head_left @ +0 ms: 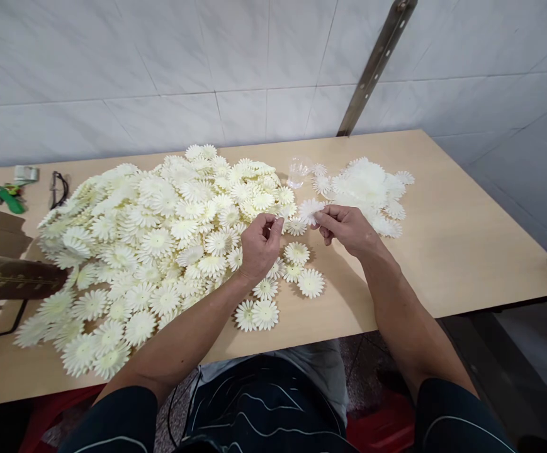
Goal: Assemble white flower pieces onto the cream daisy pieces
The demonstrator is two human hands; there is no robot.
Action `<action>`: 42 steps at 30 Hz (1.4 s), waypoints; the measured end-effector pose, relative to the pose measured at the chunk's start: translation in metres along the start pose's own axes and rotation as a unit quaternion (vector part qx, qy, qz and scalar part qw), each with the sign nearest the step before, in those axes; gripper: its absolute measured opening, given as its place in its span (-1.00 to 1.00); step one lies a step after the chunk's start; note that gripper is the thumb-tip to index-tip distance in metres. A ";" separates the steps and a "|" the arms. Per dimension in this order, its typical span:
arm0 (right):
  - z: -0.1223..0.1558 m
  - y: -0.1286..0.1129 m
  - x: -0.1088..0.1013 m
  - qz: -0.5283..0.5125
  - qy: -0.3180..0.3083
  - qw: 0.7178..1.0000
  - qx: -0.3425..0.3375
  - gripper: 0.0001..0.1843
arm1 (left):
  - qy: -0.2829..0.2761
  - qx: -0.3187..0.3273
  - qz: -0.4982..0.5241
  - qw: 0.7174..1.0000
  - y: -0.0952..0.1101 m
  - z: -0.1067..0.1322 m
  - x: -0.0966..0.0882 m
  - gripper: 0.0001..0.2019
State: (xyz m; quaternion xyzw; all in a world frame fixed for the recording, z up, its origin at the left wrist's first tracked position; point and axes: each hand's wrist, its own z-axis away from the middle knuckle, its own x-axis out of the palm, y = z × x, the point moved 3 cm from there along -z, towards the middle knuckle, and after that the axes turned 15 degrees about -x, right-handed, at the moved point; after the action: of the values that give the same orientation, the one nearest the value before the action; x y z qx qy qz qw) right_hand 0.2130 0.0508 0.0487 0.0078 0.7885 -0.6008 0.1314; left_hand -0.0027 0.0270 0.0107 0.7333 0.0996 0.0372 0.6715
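A white flower piece (310, 211) sits at the fingertips of the right hand (343, 228), over the gap between two heaps; thumb and forefinger pinch it near the rim, probably so the thin petals stay flat and the centre stays free. The left hand (261, 246) has thumb and forefinger pressed together beside the large heap (157, 229); whether anything thin lies between them, I cannot tell. The smaller heap (362, 185) stands apart to the right, perhaps to separate whiter pieces from creamier ones, each within easy reach. Loose blossoms (311, 283) lie near the left wrist: round, many-petalled, scalloped, seemingly soft fabric or thin foam. Behind, a clear cup-like object (298, 173) looks like smooth plastic. All rest on the pale, wood-grained table (462, 245), against marbled wall tiles (160, 56)
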 end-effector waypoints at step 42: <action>0.005 0.002 0.021 0.082 -0.015 0.995 0.056 -0.24 | -0.012 0.170 -0.132 0.977 0.007 0.005 0.001 -0.80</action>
State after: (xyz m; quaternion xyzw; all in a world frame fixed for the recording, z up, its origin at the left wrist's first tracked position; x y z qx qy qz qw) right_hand 0.1942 0.0439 0.0408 0.0710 0.7480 -0.6316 0.1914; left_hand -0.0007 0.0219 0.0169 0.8175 0.1922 -0.0775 0.5374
